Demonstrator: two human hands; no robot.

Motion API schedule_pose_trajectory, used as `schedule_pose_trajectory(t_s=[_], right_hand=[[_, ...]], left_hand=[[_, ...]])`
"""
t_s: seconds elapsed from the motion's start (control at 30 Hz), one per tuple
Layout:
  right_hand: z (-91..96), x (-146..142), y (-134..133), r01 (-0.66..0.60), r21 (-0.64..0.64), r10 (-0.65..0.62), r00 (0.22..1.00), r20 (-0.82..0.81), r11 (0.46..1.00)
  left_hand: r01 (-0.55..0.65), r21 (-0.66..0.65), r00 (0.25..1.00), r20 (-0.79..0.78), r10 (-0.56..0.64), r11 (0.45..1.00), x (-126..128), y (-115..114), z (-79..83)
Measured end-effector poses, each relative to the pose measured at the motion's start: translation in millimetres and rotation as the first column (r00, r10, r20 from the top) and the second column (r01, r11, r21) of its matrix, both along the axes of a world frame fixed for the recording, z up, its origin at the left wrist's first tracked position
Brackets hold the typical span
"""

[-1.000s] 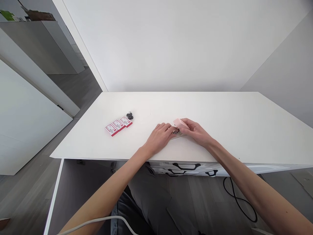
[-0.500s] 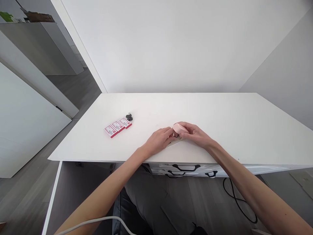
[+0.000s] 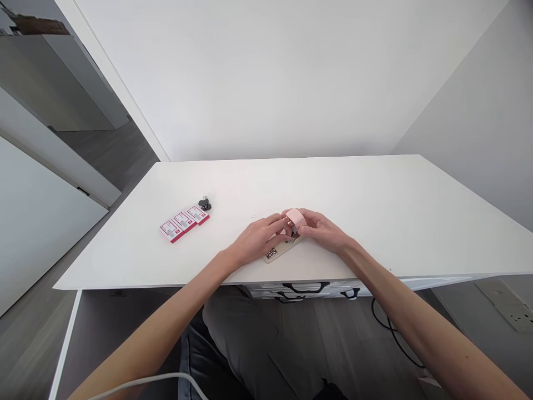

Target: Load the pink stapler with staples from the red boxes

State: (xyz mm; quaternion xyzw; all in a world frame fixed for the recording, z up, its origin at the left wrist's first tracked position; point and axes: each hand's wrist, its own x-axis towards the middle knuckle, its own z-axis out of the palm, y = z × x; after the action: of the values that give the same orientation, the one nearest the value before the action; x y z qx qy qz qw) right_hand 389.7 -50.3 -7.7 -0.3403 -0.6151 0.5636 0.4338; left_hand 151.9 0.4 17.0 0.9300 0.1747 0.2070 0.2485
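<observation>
Pink object [image 3: 297, 216] in curled right hand [image 3: 325, 229]; left hand [image 3: 259, 239] half-curled beside it.

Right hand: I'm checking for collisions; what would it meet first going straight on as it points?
Probably the left hand, beyond the pink object in the right hand; whether the hands touch is unclear.

More of the pale flat piece [image 3: 285, 248] now shows below the left fingers [image 3: 273, 225], its patterned end uncovered toward the front edge of the bench [image 3: 395, 216]; the pink piece [image 3: 297, 217] has turned.
</observation>
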Motion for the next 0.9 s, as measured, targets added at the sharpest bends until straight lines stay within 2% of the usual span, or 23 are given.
schedule_pose_trajectory(t_s=[0.37, 0.53, 0.63, 0.77, 0.9], right_hand=[[-2.9, 1, 0, 0.017, -0.038, -0.018, 0.999, -0.032, 0.999], [-2.8, -1, 0, 0.032, -0.056, -0.034, 0.999, -0.031, 0.998], [-1.1, -3, -1, 0.032, -0.062, -0.036, 0.997, -0.074, 0.998], [0.3, -3, -1, 0.051, -0.084, -0.057, 0.996, -0.075, 0.995], [-0.7, -3, -2, 0.099, -0.107, -0.1, 0.995, -0.007, 0.989]], left_hand=[[-0.043, -0.093, 0.996, 0.077, 0.05, 0.995, 2, -5, -0.3], [-0.082, -0.067, 0.99, 0.111, 0.089, 0.994, 4, -6, 2.2], [-0.11, -0.05, 0.973, 0.2, 0.118, 0.993, 6, -8, 5.6], [-0.223, -0.065, 0.901, 0.367, 0.231, 0.973, -2, -10, 12.2], [-0.369, -0.166, 0.834, 0.375, 0.404, 0.915, -30, -4, 17.1]])
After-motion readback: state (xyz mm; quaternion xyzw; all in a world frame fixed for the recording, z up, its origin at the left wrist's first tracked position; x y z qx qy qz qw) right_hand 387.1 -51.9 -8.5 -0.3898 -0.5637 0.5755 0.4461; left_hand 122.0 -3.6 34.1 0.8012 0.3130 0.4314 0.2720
